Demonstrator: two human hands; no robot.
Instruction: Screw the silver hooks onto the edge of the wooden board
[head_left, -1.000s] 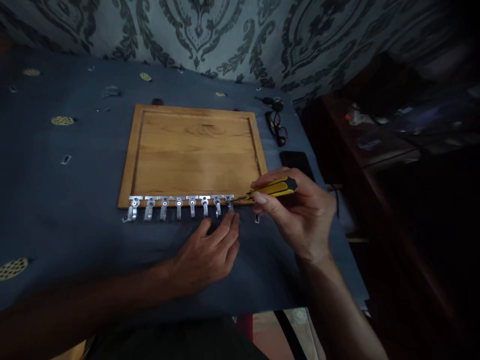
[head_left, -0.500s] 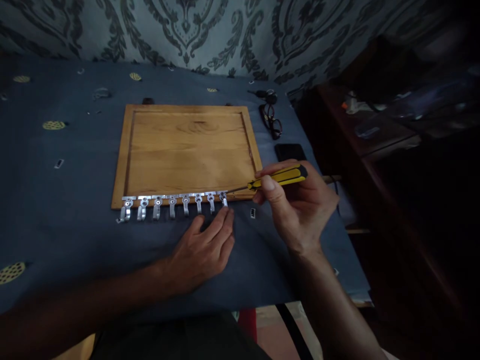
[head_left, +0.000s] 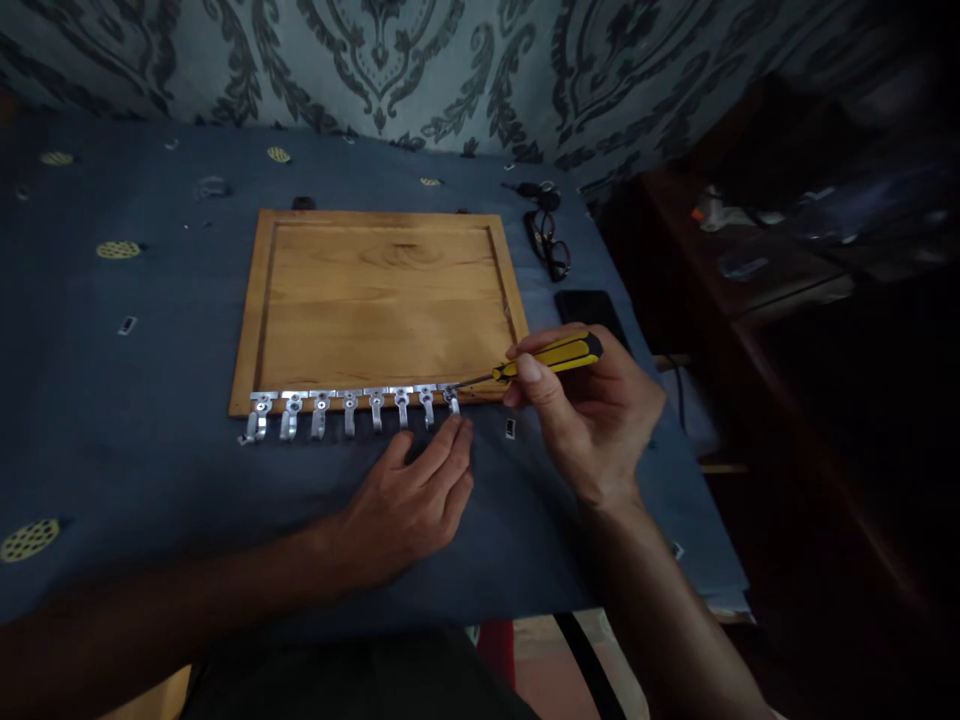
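A framed wooden panel (head_left: 382, 290) lies flat on the cloth, with a row of several silver metal hooks (head_left: 349, 402) along its near edge. My right hand (head_left: 592, 420) is closed around a yellow and black screwdriver (head_left: 564, 355). The screwdriver slants down to the left, its tip at the rightmost hook (head_left: 451, 397); whether it sits in a screw is too small to tell. Against the lower end of that hook rest the fingertips of my left hand (head_left: 412, 495). Its fingers are stretched forward, with the thumb apart from them.
Eyeglasses (head_left: 551, 245), keys (head_left: 544, 193) and a dark flat object (head_left: 589, 308) lie right of the panel. A grey-blue patterned cloth (head_left: 150, 400) covers the table. Patterned fabric (head_left: 420, 70) rises behind it. Dark furniture (head_left: 750, 290) stands at the right.
The whole view has shifted slightly. My right hand and the screwdriver have turned a little, with the tip still at the rightmost hook. My left hand stays against that hook.
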